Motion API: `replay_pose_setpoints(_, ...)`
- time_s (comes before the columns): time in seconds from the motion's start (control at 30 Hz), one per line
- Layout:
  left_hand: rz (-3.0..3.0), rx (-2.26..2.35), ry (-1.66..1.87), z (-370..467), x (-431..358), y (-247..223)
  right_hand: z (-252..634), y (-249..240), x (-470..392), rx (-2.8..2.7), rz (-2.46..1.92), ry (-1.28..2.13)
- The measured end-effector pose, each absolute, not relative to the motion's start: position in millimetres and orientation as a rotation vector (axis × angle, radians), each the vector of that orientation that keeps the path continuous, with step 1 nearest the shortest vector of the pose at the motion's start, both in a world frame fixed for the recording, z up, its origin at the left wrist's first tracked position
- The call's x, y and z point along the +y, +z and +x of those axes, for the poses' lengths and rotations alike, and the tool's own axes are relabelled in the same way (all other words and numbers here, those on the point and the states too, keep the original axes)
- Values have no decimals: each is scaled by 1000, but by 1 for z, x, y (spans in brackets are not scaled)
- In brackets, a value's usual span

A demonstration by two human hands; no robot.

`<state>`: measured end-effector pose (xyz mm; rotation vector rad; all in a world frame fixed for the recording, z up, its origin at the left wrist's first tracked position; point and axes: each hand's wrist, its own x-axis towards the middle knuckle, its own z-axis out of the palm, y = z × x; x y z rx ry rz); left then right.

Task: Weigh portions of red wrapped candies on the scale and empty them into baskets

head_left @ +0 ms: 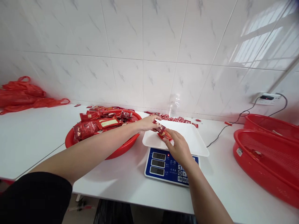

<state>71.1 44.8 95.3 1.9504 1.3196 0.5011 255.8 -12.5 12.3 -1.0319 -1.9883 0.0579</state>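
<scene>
Both my hands are on red printed packets over the white weighing pan (196,141) of a blue digital scale (173,171). My left hand (148,123), at the pan's left side, grips the upper end of a dark red packet (161,127). My right hand (178,144) is closed round the lower right part of the packets. Another red packet (165,134) lies against it, partly hidden by my fingers. Left of the scale, a red plastic basket (126,147) holds a heap of similar red packets (86,129).
Small red packets (173,118) lie in a row along the tiled wall behind the scale. Two red baskets (263,171) stand at the right. A black cable (224,129) runs from a wall socket (266,99) towards the scale. Red plastic bags (25,95) lie far left.
</scene>
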Motion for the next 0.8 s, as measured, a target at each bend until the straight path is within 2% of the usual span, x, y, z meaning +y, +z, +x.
replay_pose_setpoints(0.17, 2474, 1465, 254, 43, 62, 101, 256, 7, -13, -1947, -1063, 41)
replay_pose_setpoints(0.33, 2310, 1791, -143, -13, 78, 117, 256, 8, -15, -1911, -1040, 53)
replay_pose_setpoints(0.47, 2233, 1752, -403, -42, 72, 114, 255, 9, -17, -1880, -1053, 79)
replay_pose_setpoints(0.57, 2240, 1675, -424, -49, 69, 104, 254, 9, -18, -1872, -1041, 92)
replay_pose_setpoints(0.8, 2345, 1664, -145, -50, 71, 106, 256, 7, -16, -1862, -1062, 94)
